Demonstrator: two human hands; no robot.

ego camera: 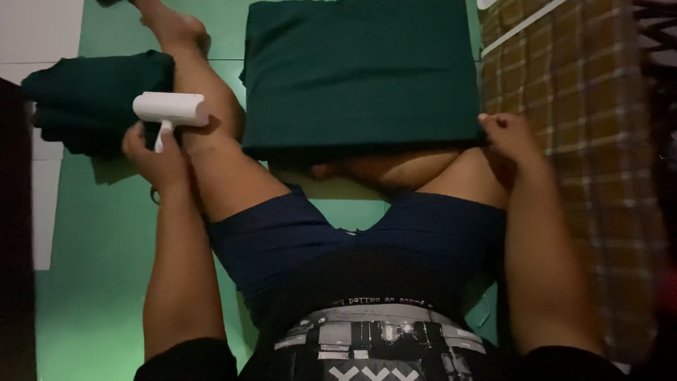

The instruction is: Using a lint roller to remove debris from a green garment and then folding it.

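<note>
The person sits on the floor with legs spread, and the work looks paused between strokes. The left hand [156,152] is closed around the handle of a white lint roller [171,109], holding it raised above the left knee, roller head pointing right and clear of any cloth. The right hand [509,137] is clenched on the near right corner of a folded dark green cloth [360,70], which lies flat over the right leg and the floor beyond. I'd judge the cloth is being held taut and the roller is about to be brought across to it; that calls for carrying it rightward and setting the head down flat.

To the far left lies a second dark green bundle [92,99], just beside the roller. The floor [92,268] is green, perhaps a mat; the light is dim. A brown plaid fabric [592,141] fills the right side.
</note>
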